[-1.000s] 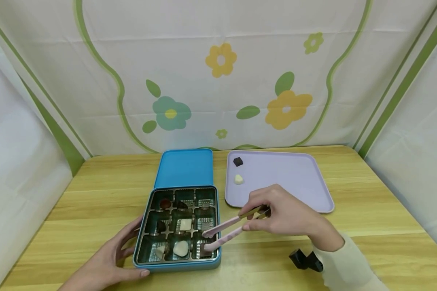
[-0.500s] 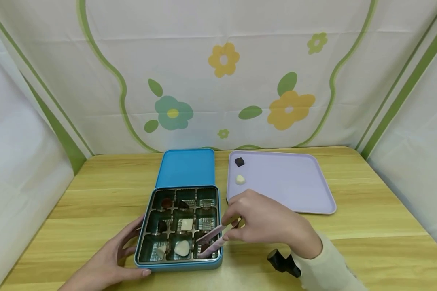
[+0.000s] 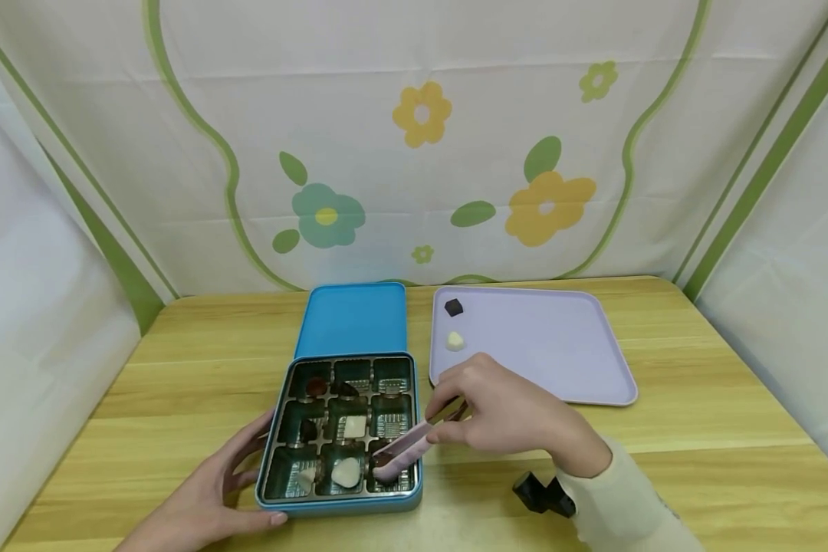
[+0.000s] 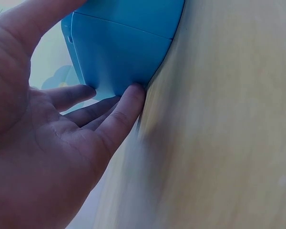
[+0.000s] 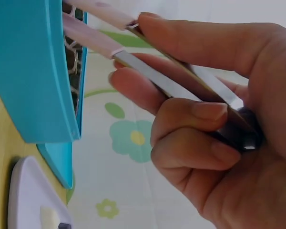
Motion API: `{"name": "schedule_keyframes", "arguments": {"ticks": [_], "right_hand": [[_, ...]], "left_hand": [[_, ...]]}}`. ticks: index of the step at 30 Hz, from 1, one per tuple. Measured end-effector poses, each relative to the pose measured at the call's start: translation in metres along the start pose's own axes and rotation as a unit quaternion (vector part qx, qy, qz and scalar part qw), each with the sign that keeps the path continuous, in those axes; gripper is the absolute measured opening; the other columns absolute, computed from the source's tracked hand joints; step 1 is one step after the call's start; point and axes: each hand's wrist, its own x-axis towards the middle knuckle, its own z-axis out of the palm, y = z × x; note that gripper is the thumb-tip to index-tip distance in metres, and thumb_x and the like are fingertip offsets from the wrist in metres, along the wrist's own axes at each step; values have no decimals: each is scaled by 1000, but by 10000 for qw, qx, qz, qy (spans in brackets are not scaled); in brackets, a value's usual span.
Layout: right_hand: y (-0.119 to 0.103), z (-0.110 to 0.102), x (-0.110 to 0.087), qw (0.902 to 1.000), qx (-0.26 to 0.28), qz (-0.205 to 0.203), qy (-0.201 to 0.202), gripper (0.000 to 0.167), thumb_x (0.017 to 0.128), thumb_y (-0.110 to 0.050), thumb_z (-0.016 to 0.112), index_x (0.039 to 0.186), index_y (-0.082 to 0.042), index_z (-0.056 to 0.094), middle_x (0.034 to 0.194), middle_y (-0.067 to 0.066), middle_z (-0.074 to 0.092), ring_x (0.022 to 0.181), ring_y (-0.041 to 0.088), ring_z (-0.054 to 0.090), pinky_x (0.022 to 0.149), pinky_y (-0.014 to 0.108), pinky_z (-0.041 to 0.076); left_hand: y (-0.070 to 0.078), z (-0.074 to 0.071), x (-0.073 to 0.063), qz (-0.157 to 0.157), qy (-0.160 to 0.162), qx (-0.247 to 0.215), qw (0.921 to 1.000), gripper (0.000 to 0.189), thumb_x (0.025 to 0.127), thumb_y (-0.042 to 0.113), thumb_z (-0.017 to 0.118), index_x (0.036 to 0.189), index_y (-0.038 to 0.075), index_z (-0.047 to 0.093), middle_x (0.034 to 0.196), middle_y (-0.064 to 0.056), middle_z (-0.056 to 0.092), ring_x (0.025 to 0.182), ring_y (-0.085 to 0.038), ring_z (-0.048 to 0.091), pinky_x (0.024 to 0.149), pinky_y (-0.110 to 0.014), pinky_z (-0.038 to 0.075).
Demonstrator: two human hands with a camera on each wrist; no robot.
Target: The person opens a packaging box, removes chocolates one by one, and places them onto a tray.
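A blue tin box (image 3: 341,507) with a nine-compartment insert stands on the table. My left hand (image 3: 203,491) rests on its front left corner, thumb at the front wall and fairly straight fingers against the left side. In my right hand (image 3: 510,418) I grip small tongs (image 5: 152,78) with metal arms and pale pink tips. Those tips reach into the front right compartment, on either side of a dark reddish-brown chocolate (image 3: 382,458). Beside it, a white heart-shaped chocolate (image 3: 346,473) lies in the front middle compartment. A pale square chocolate (image 3: 354,426) lies in the centre one.
The blue lid (image 3: 352,318) lies behind the box. To the right, a lilac tray (image 3: 538,337) bears a dark chocolate cube (image 3: 454,307) and a white chocolate (image 3: 455,340). More dark pieces sit in the box. A patterned cloth (image 3: 414,176) hangs behind the table.
My right hand has moved left and toward the box, bringing the tongs deeper into the front right compartment. The tips have come closer together around the brown chocolate. My left hand stays in place.
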Motion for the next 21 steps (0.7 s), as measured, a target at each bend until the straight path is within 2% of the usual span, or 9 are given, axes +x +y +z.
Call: {"name": "schedule_keyframes", "arguments": {"ticks": [7,17,21], "right_hand": [[18,-6,-12,9979,553,126,327,7,89,-21,89,95,-20,85,86,-14,75,70,-3,58,61,21,52],[32,-12,-15,9878,1307,561,628,9,90,-19,89,98,-20,86,91,-8,79,75,5,68,66,26,60],[34,-14,-13,9832,1420,722,885,10,90,-19,88,100,-20,86,93,-8,80,75,7,66,66,25,57]], "left_hand": [[-1,1,0,97,-65,-112,9999,117,93,9,84,175,23,1,178,-29,4,149,-59,41,99,-29,58],[0,1,1,-52,32,-22,10000,116,93,12,84,175,25,4,179,-25,4,154,-61,30,100,-25,55],[0,1,1,-53,110,126,9998,116,92,14,86,175,26,6,180,-23,5,157,-62,24,101,-25,55]]}}
